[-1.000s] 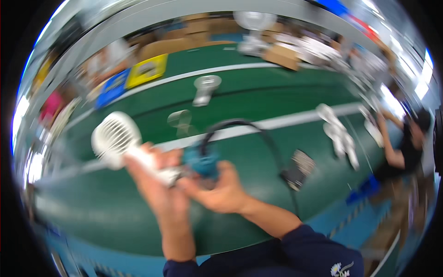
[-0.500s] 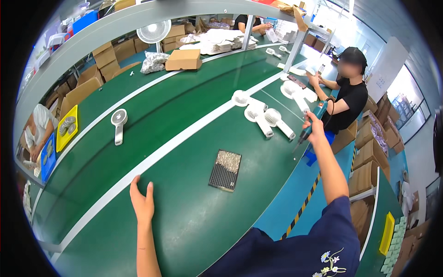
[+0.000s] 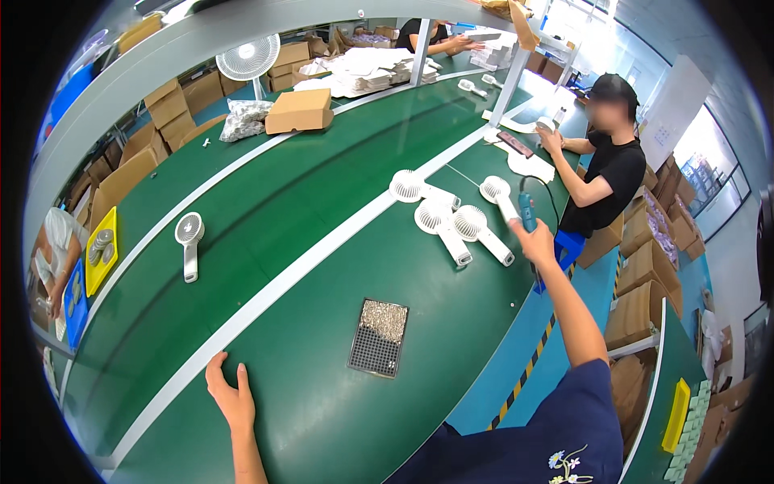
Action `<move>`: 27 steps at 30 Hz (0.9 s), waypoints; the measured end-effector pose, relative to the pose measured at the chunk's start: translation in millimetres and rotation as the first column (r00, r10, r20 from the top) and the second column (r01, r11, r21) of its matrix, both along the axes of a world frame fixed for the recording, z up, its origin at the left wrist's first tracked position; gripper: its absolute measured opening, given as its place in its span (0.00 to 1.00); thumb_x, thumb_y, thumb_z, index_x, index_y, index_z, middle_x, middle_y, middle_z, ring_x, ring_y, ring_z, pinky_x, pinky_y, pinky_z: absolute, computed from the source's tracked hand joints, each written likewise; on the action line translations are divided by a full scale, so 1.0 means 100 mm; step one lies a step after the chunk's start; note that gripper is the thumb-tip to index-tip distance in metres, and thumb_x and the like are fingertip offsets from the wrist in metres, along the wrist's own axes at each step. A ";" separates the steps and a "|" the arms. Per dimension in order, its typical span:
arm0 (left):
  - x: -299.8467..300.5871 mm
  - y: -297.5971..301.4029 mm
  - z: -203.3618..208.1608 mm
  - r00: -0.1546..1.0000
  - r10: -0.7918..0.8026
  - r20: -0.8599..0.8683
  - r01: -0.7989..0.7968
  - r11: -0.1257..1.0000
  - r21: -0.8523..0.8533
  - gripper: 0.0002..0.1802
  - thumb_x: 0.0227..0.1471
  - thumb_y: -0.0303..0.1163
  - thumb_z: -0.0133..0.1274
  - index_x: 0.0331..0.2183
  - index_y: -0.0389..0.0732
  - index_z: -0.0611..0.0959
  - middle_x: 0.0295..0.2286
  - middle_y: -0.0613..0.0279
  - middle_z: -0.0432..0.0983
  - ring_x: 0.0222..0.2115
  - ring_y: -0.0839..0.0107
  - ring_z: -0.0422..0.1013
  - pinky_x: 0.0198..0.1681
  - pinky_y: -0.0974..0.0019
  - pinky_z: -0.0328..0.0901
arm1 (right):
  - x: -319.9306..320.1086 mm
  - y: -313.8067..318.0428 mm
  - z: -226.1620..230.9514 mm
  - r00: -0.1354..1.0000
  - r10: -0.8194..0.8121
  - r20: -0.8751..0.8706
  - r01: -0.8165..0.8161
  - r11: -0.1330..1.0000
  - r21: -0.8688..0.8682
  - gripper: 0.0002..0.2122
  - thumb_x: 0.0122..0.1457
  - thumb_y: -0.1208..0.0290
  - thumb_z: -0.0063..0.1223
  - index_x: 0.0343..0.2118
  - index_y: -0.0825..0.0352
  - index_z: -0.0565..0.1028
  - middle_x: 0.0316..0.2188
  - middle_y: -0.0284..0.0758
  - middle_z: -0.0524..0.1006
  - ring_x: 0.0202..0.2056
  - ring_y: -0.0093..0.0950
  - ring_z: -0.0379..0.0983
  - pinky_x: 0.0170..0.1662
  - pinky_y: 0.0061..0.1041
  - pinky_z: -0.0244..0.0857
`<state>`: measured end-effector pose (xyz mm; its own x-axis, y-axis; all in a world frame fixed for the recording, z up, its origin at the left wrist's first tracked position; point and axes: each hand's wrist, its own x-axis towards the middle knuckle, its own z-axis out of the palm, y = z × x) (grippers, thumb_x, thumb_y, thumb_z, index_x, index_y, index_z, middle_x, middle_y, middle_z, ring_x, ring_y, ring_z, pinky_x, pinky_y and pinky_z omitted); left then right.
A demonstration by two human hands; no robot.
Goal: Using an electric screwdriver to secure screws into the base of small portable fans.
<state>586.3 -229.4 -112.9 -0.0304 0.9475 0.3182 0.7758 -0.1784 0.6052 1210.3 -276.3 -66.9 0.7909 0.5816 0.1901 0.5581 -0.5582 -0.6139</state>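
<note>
My right hand is closed round a teal corded electric screwdriver. At its fingertips lies the handle end of a white handheld fan; I cannot tell whether the fingers also grip it. Several more white fans lie together just left of that hand. My left hand is open and holds nothing, its thumb and fingers apart near the white strip. Between my hands, on the green table, is a black tray of small holes, its far part filled with small screws.
Another white fan lies on the green belt beyond the white strip. A cardboard box and a clear bag sit farther back. A co-worker handles a white piece at right. A grey frame crosses above.
The view has shifted, so the table items appear lower and left. The screwdriver has swung more upright in my right hand. The fan beside it has come nearer to me.
</note>
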 end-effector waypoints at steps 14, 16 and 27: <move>1.96 1.01 0.73 0.789 -0.604 -0.112 0.614 0.769 0.178 0.37 0.47 0.45 0.57 0.57 0.46 0.65 0.60 0.44 0.47 0.60 0.45 0.46 0.60 0.47 0.44 | -0.97 0.20 0.08 0.935 0.277 0.219 -0.190 0.917 -0.350 0.43 0.42 0.41 0.59 0.56 0.68 0.61 0.57 0.56 0.59 0.38 0.49 0.75 0.40 0.42 0.69; 2.62 1.30 0.71 0.694 -0.716 -0.076 0.720 0.690 0.072 0.40 0.47 0.52 0.56 0.60 0.56 0.61 0.61 0.40 0.40 0.60 0.37 0.42 0.59 0.41 0.45 | -0.90 0.19 0.01 0.922 0.284 0.263 -0.190 0.924 -0.332 0.42 0.43 0.43 0.60 0.55 0.69 0.61 0.55 0.60 0.59 0.34 0.49 0.76 0.36 0.40 0.71; 4.24 2.18 0.16 0.522 -0.836 -0.169 0.815 0.548 -0.191 0.48 0.40 0.71 0.48 0.60 0.58 0.62 0.63 0.47 0.34 0.61 0.39 0.40 0.60 0.39 0.39 | -0.56 0.31 0.01 0.978 0.146 0.149 -0.089 0.939 -0.333 0.42 0.47 0.40 0.54 0.58 0.67 0.59 0.55 0.55 0.62 0.47 0.51 0.69 0.49 0.43 0.64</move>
